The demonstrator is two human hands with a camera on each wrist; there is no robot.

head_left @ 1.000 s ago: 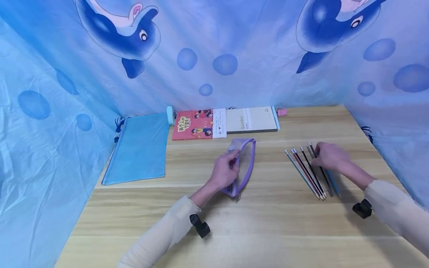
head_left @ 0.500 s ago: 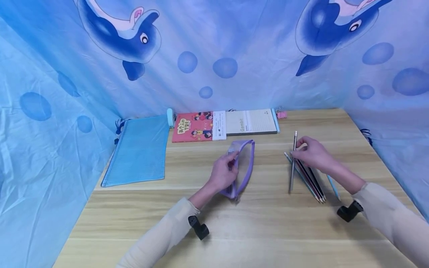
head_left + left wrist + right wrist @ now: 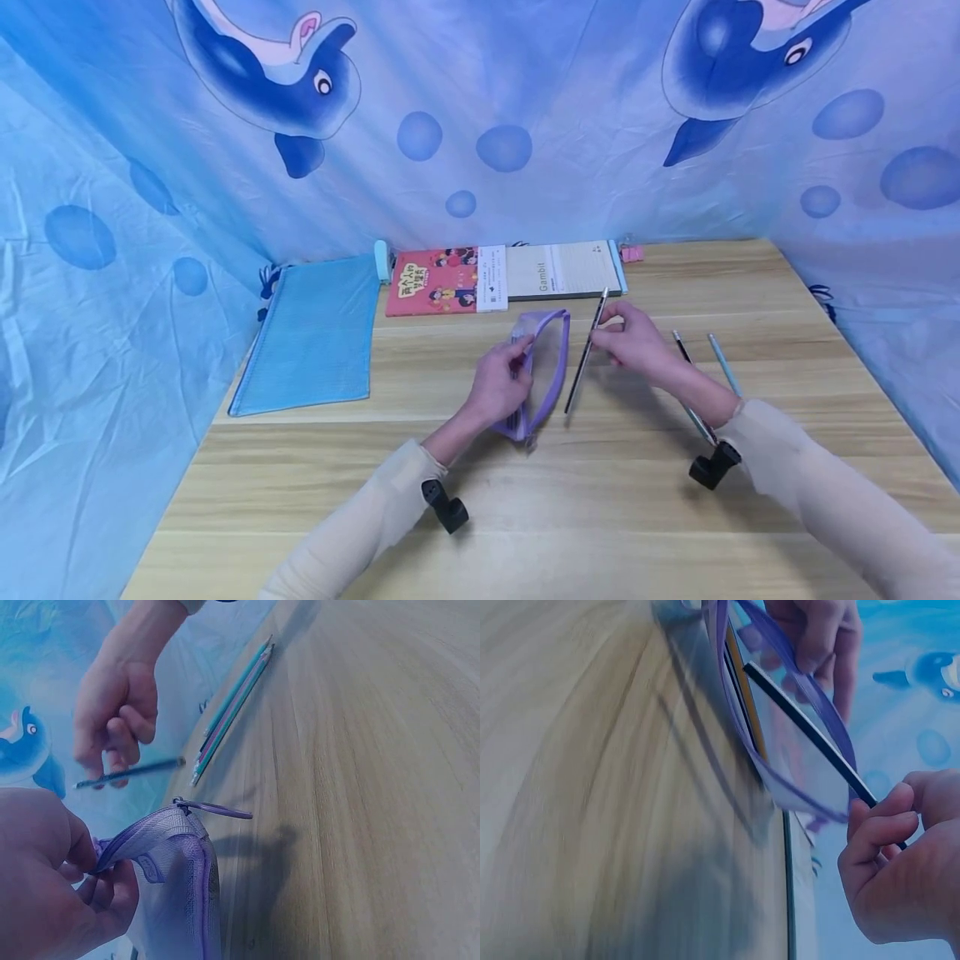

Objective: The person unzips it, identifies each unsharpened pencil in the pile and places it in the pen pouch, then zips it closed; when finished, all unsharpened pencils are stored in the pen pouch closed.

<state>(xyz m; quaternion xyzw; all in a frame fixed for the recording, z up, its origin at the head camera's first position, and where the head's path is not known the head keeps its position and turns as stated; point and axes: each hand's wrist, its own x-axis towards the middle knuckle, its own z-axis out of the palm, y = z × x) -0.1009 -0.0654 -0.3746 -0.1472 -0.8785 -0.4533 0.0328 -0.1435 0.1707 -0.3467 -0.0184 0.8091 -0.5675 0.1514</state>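
A purple pencil pouch [image 3: 543,371] stands on the wooden table [image 3: 525,500], its mouth held apart by my left hand [image 3: 501,385], which pinches its near edge [image 3: 112,855]. My right hand [image 3: 633,343] pinches a dark pencil [image 3: 586,351] and holds it just right of the pouch, tip down. In the right wrist view the pencil [image 3: 810,746] lies across the pouch's mouth [image 3: 780,720], with other pencils inside. Several loose pencils [image 3: 701,375] lie on the table further right, also seen as pencils [image 3: 232,709] in the left wrist view.
A blue mesh zip bag [image 3: 315,333] lies at the left. A red booklet [image 3: 435,281] and a cream notepad [image 3: 562,269] lie at the back edge. Blue dolphin-print cloth [image 3: 480,117] walls in the table on three sides.
My right hand picked one pencil out of the row on the right and carried it left to the pouch. My left hand kept its hold on the pouch.
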